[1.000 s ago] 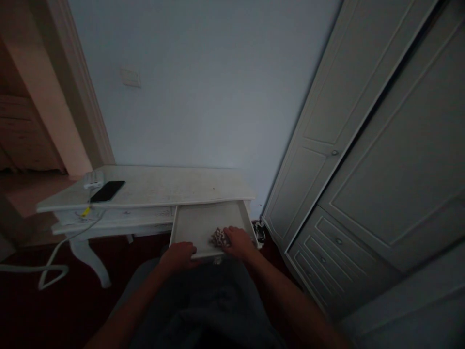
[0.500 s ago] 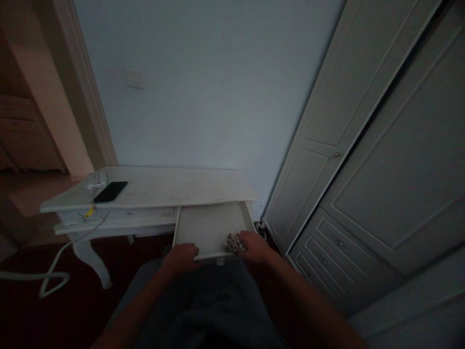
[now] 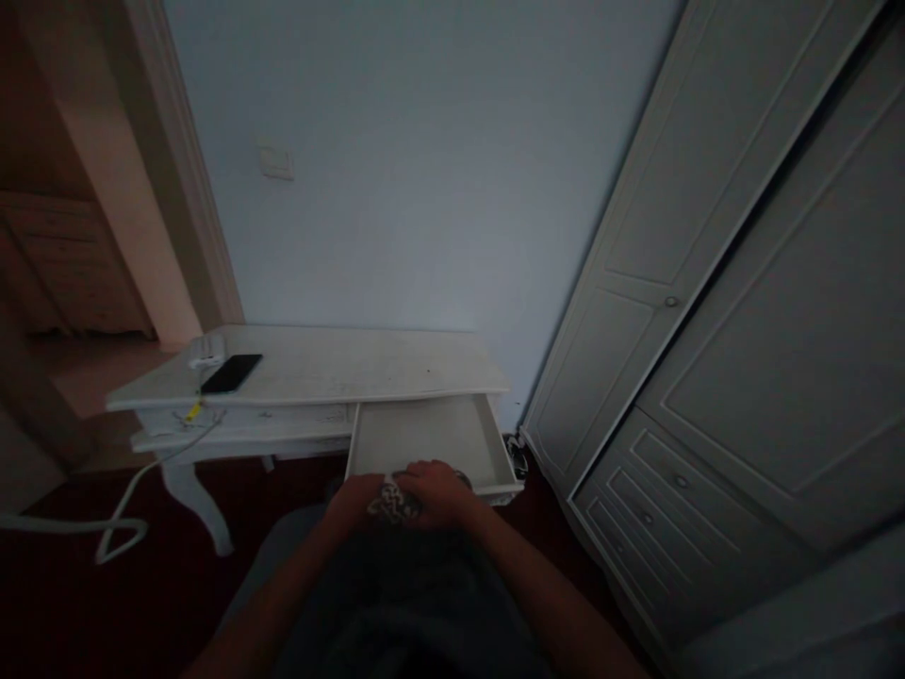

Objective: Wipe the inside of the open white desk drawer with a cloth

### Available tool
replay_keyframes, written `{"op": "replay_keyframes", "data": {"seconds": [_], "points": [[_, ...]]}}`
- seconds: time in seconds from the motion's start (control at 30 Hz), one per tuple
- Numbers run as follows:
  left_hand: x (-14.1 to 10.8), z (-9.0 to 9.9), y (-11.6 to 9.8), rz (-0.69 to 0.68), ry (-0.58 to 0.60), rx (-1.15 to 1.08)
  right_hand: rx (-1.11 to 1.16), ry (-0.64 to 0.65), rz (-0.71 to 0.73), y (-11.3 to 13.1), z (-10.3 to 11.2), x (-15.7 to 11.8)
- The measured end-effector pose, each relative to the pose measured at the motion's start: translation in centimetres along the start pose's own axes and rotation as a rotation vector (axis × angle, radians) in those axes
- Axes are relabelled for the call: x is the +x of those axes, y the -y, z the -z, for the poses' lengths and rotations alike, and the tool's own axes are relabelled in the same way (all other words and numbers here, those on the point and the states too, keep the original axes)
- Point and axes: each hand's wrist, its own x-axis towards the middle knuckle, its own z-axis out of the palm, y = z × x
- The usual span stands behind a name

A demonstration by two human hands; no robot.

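A small patterned cloth (image 3: 393, 502) in grey and white is bunched between my two hands, in front of the pulled-out drawer (image 3: 431, 436). My right hand (image 3: 436, 490) is closed on the cloth over the drawer's front edge. On the cloth's left side is my left hand (image 3: 354, 498), near the drawer's front left corner; its fingertips are hidden, so its grip is unclear. Nothing shows inside the visible part of the drawer, which slides out of the white table (image 3: 353, 363).
A black phone (image 3: 232, 373) and a white device (image 3: 206, 352) lie on the tabletop's left end. A white cable (image 3: 134, 490) hangs down at the left. On the right stands a tall wardrobe (image 3: 636, 349) with drawers. Dark items sit on the floor by the wall.
My right hand has moved left with the cloth, from the drawer's right front to beside my left hand. The view has shifted slightly.
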Motion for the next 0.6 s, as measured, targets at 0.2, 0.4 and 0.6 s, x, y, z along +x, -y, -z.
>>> {"op": "replay_keyframes", "data": {"seconds": [0.2,0.4,0.6], "points": [[0.1,-0.4,-0.3,-0.058,-0.023,0.041,0.013,0.069,-0.193,-5.2,1.9,-7.1],[0.5,-0.8,-0.1,-0.071,-0.026,0.050,0.027,0.069,-0.255,-6.0,1.5,-6.7],[0.6,-1.1,0.2,-0.018,-0.015,0.020,0.059,0.042,-0.136,-1.8,-0.4,-0.2]]}}
